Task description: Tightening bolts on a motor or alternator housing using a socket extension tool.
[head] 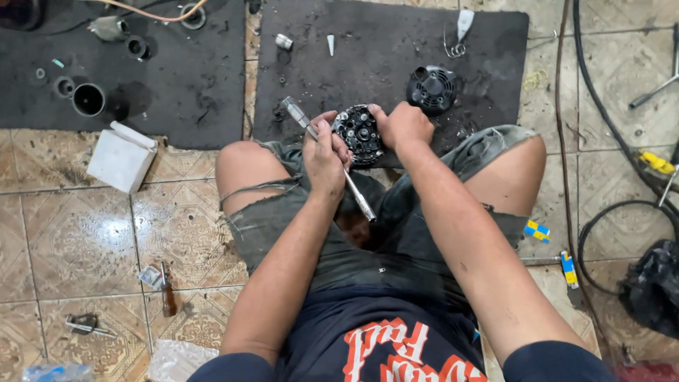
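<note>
Hands meet over the near edge of a dark rubber mat [396, 42], above the person's bare knees. The left hand [324, 157] is closed in a fist around a long metal ratchet wrench [332, 164]; the tool's head sticks out beyond the knuckles, up and away toward the mat, and its handle runs back past the heel of the hand toward the lap. Just beside that fist, touching it, the right hand [402, 126] is curled tight over the far rim of a round black alternator part [358, 132], which sits between the two hands with its bolted face turned up.

Just beyond the right hand's knuckles a black vented housing [432, 88] lies on the mat. Farther out from the same hand lie a small wire clip [453, 49] and a white plastic piece [465, 21]. Well out to the left hand's side, a white box [122, 155] rests on the tiled floor [78, 240], with a black cup-shaped part [89, 99] past it on a second mat. Behind the left elbow a screwdriver [166, 290] lies on the tiles.
</note>
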